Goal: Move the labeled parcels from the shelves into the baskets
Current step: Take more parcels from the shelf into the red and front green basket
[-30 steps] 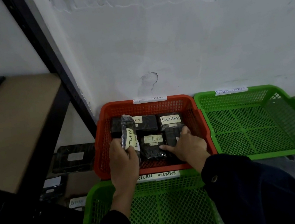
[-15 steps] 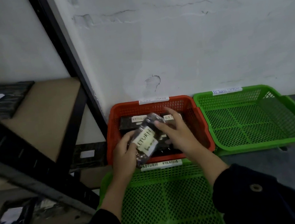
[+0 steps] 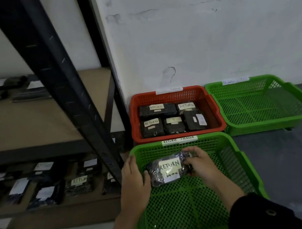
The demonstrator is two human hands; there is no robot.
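A black parcel with a white RETURN label (image 3: 168, 169) is held between both my hands over the far end of the near green basket (image 3: 240, 161). My left hand (image 3: 134, 175) grips its left side, and my right hand (image 3: 199, 163) grips its right end. Behind that basket stands a red basket (image 3: 170, 93) holding several black parcels, most labelled RETURN. Another green basket (image 3: 293, 112) with nothing in it stands at the right of the red one. More labelled parcels (image 3: 78, 184) lie on the lower shelf at the left.
A black metal shelf frame (image 3: 75, 99) slants across the left, close to the near basket. Parcels (image 3: 1, 87) also lie at the back of the brown upper shelf. White wall stands behind the baskets; dark floor lies at the right.
The RETURN parcel came out of the red basket and moved back toward me over the near green basket, turned label up. My view rose and pulled back, showing more of the shelves.
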